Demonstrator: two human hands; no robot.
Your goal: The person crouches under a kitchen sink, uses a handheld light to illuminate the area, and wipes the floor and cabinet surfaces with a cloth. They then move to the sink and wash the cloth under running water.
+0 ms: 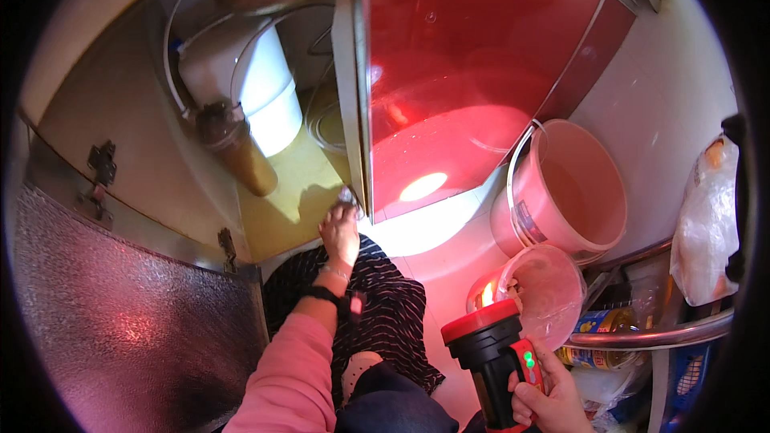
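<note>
My right hand (544,394) grips the handle of a red and black flashlight (484,355), which is lit. A bright spot lies on the floor and on a red glossy cabinet panel (457,102). My left hand (341,231) reaches forward to the lower front edge of the cabinet opening, its fingers at a small shiny, clear object (349,195); whether they grip it cannot be told. Inside the open cabinet stand a white water tank (267,96) with tubes and a brown cylindrical filter housing (237,150).
An open cabinet door (138,313) with metal hinges is at the left. To the right are a pink bucket (577,186), a clear-lined waste bin (550,294), a metal rack (662,337) with bottles, and a hanging plastic bag (707,222). Dark striped cloth (385,294) lies below my left arm.
</note>
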